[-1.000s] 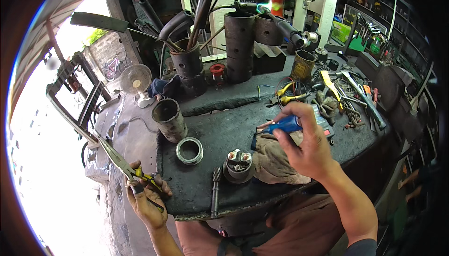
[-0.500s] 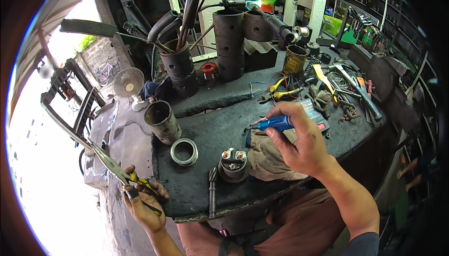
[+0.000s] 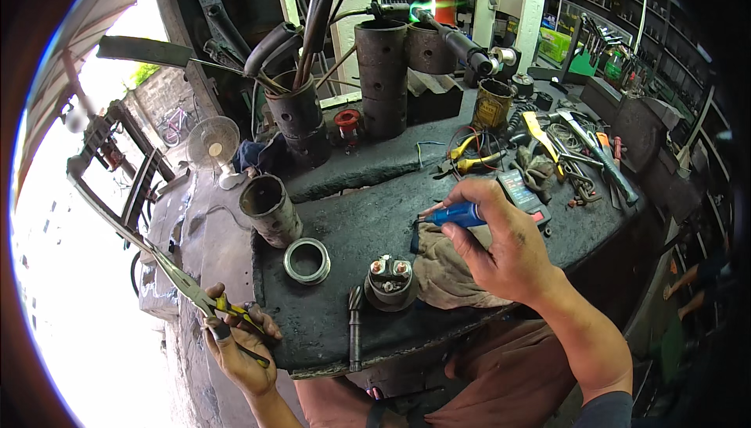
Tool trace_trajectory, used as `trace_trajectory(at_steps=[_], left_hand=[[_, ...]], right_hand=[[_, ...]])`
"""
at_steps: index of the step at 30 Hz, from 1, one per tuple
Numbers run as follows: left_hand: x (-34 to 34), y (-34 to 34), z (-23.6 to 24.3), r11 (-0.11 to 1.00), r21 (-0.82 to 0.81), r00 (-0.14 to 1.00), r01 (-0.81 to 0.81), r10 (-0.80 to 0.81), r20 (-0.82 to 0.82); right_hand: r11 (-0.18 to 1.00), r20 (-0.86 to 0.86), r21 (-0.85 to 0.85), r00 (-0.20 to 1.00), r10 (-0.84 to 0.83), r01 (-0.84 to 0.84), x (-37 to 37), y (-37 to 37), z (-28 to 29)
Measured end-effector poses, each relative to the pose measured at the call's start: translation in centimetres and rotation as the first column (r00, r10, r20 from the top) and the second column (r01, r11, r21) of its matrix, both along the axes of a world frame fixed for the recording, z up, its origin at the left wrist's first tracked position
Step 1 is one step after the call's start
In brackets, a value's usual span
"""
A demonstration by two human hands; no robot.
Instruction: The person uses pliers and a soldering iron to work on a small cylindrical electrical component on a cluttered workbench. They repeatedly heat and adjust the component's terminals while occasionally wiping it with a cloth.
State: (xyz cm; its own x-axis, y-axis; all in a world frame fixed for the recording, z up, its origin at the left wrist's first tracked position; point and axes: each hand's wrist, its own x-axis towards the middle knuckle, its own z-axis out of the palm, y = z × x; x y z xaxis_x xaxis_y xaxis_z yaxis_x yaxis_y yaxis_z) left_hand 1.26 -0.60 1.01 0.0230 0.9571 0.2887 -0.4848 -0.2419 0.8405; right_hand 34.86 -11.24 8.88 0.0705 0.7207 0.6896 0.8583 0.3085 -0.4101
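In my left hand (image 3: pixel 246 342), at the bench's left front corner, I grip long-nose pliers (image 3: pixel 188 283) by their yellow-and-black handles. Their jaws point up and left, holding nothing I can make out. My right hand (image 3: pixel 512 244) is closed round a blue cylindrical tool (image 3: pixel 458 215) with a short dark tip, held over the bench; its exact kind is unclear. Below it lies a crumpled beige cloth (image 3: pixel 446 267). Between my hands stands a round metal part (image 3: pixel 390 283) with two copper-tipped terminals. A dark fluted shaft (image 3: pixel 355 330) and a silvery metal ring (image 3: pixel 307 262) lie beside it.
A lit torch (image 3: pixel 458 41) rests on upright metal cylinders (image 3: pixel 381 76) at the back. Another cylinder (image 3: pixel 270 209) stands near the ring. Yellow-handled pliers (image 3: pixel 477 163), a dark meter-like box (image 3: pixel 522 197), a tin (image 3: pixel 491 107) and assorted tools (image 3: pixel 583 142) crowd the right side.
The view has shifted slightly. My right hand keeps hold of the blue tool, whose tip has moved a little. My left hand still holds the pliers in much the same place.
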Motion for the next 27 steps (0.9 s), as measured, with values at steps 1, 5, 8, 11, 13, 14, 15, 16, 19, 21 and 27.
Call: trace_trajectory(at_steps=[1, 5, 8, 11, 13, 14, 15, 16, 19, 21, 27], left_hand=[[0.0, 0.0, 0.0, 1.000, -0.006, 1.000, -0.002, 0.002, -0.004], [0.0, 0.1, 0.0, 1.000, -0.008, 1.000, -0.019, 0.019, -0.023], [-0.2, 0.1, -0.2, 1.000, -0.005, 1.000, -0.015, 0.015, -0.019], [-0.4, -0.1, -0.4, 1.000, -0.011, 1.000, -0.002, 0.001, -0.023], [-0.3, 0.2, -0.4, 1.000, 0.019, 1.000, 0.016, -0.015, -0.011], [-0.3, 0.2, -0.3, 1.000, 0.010, 1.000, 0.010, -0.010, -0.013], [-0.3, 0.2, -0.3, 1.000, -0.002, 1.000, 0.009, -0.009, -0.011], [-0.3, 0.2, -0.2, 1.000, -0.018, 1.000, 0.005, -0.005, -0.011], [-0.3, 0.2, -0.2, 1.000, -0.009, 1.000, 0.007, -0.007, -0.007], [-0.2, 0.0, -0.3, 1.000, -0.019, 1.000, -0.011, 0.011, 0.006], [-0.2, 0.2, -0.1, 1.000, -0.008, 1.000, 0.021, -0.021, 0.007]], right_hand=[[1.000, -0.004, -0.024, 1.000, 0.003, -0.003, 0.1, -0.1, -0.1], [0.998, -0.021, -0.056, 1.000, 0.012, -0.014, 0.3, -0.2, -0.1], [0.999, 0.031, 0.017, 0.998, -0.045, 0.045, 0.2, -0.1, 0.0], [0.988, 0.137, 0.057, 0.980, -0.147, 0.141, 0.2, -0.5, 0.7], [0.985, 0.124, -0.030, 0.979, -0.164, 0.169, 0.3, -1.4, 1.4], [0.979, 0.115, -0.081, 0.978, -0.176, 0.185, 0.3, -1.7, 1.7], [0.991, 0.061, 0.005, 0.989, -0.135, 0.135, 0.2, -1.9, 1.9], [0.988, 0.056, 0.083, 0.989, -0.135, 0.130, 0.3, -1.8, 2.0], [0.951, 0.072, 0.298, 0.991, -0.110, 0.084, 0.2, -1.0, 1.3], [0.996, 0.209, 0.019, 0.974, -0.090, 0.088, -0.1, -0.6, 0.4], [0.995, 0.229, -0.067, 0.972, -0.061, 0.078, -0.2, -0.4, -0.7]])
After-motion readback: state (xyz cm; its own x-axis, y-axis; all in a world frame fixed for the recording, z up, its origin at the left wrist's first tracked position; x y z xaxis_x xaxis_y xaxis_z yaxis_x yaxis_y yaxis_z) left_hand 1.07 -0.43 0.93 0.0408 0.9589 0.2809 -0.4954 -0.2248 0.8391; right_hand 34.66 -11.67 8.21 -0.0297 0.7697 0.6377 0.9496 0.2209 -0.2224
